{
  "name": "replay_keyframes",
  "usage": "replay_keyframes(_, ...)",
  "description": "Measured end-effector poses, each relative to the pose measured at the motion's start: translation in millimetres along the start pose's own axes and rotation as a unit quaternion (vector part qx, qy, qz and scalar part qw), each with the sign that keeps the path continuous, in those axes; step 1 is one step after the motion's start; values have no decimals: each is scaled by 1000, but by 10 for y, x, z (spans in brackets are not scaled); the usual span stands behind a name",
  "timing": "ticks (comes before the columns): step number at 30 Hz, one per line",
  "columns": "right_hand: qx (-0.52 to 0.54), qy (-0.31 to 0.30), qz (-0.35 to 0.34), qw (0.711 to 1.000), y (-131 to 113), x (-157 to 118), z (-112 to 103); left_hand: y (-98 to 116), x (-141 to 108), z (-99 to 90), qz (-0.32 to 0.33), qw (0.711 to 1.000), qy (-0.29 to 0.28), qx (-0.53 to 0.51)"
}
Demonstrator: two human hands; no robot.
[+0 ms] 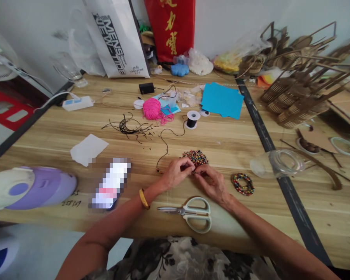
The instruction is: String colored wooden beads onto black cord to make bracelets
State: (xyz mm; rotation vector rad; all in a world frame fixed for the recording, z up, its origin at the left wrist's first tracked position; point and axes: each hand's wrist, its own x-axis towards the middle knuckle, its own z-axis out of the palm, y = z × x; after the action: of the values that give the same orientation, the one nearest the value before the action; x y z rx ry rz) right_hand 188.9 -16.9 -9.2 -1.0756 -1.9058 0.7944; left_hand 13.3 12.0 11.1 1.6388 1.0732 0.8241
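Observation:
A pile of small multicoloured beads (198, 156) lies at the middle of the table. Just in front of it, the fingertips of both hands nearly meet. My left hand (177, 171) is closed in a pinch around the black cord (167, 146), which comes from the spool (191, 120) and passes under this hand. A few beads are strung on the cord near the left wrist. My right hand (212, 182) pinches something tiny, too small to make out. Scissors (189, 212) lie in front of the hands. A coiled beaded bracelet (242, 184) rests to the right.
Left of the hands are a phone (112, 182), white paper (89, 149) and a purple-white device (43, 188). Farther back lie cut black cords (128, 125), pink yarn (152, 108) and blue sheets (222, 100). Woven baskets (291, 97) and a clear roll of tubing (286, 162) stand right.

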Motion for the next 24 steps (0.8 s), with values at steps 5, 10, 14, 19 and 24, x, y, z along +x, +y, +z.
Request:
replay_keyframes(5, 7, -23, 26, 999, -6, -66, 51, -93, -60, 23, -33, 997, -43, -51)
replay_keyframes(10, 3, -33, 18, 999, 4, -60, 72, -177, -72, 21, -36, 997, -51, -41)
replay_keyframes(14, 16, -19, 23, 999, 33, -48, 70, -195, -65, 16, -52, 996, -54, -50)
replay_keyframes(19, 58, -16, 72, 996, 84, -45, 77, -174, -42, -19, -89, 989, -80, -93)
replay_keyframes(24, 102, -11, 97, 990, 122, -48, 96, -191, -27, -49, -94, 985, -106, -99)
